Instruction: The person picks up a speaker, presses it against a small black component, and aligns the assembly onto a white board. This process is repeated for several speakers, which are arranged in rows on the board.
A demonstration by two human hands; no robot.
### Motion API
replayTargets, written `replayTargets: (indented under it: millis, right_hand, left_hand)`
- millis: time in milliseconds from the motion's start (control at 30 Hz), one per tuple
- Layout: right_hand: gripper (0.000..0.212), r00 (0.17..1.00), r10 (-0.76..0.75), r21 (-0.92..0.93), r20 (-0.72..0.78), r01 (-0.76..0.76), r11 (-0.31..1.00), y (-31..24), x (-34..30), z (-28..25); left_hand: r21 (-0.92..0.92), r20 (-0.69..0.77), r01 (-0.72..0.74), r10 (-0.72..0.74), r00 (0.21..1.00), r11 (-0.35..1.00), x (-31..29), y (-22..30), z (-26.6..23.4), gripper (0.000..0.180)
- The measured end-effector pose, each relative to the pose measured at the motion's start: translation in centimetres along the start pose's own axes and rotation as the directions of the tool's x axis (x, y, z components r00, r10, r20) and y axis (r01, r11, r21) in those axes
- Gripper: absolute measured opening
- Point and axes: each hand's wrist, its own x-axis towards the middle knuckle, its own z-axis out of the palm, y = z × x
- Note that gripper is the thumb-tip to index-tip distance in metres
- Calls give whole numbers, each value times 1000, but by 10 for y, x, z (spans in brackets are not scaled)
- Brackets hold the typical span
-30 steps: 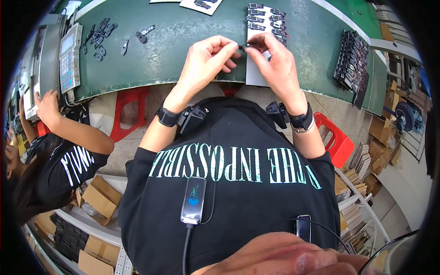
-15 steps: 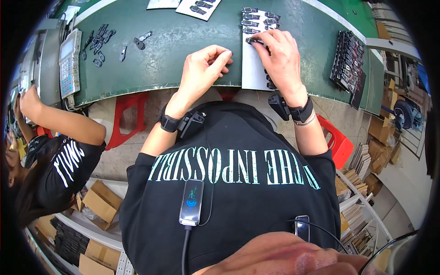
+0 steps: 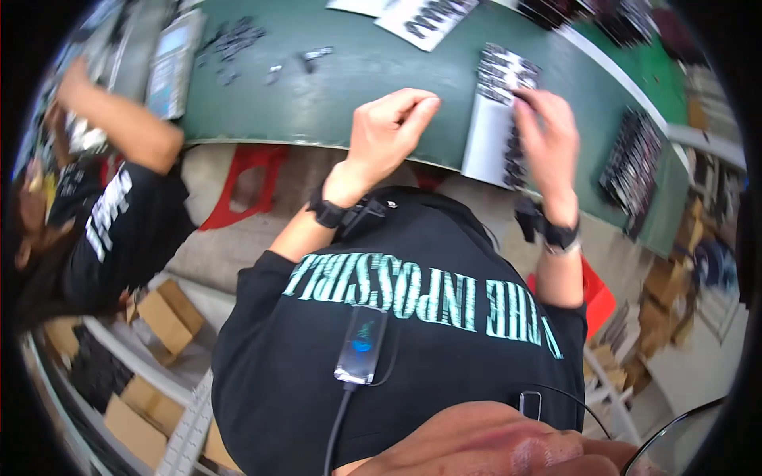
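Observation:
Over the green table (image 3: 333, 95), my left hand (image 3: 391, 131) is closed, thumb against curled fingers; whatever it holds is hidden. To its right lies a long white sheet (image 3: 481, 147) with small black parts (image 3: 498, 73) in rows at its far end and more along its right edge. My right hand (image 3: 549, 139) is above that right edge, its thumb and forefinger reaching toward the rows. Motion smears its fingers, and a dark spot shows by the forefinger tip. The parts look like small black pieces with light rectangular faces.
Loose black parts (image 3: 232, 40) lie at the far left, with a few nearer. A keypad device (image 3: 168, 67) stands by a co-worker's arm (image 3: 119, 111). Another sheet of parts (image 3: 425, 22) lies at the back. Stacked dark parts (image 3: 633, 163) sit at right. Red stools (image 3: 248, 186) are below.
The whole view has shifted and turned, so the table sits farther right. My right hand, earlier pinching a small black part at the rows, now shows its fingers blurred. My left hand stays closed.

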Motion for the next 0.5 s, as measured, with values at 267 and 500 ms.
replayTargets:
  millis: [267,500]
  right_hand:
    - [17,958,286,251,38,-286,925,3,-21,-20]
    - [23,878,456,226,144,-478,849,-5,-5,-13]
  left_hand:
    - [513,-207,-111,248,946,851,12,-33,-74,15]
    - [510,-231,-76,221,947,857,14,-56,-98,18]
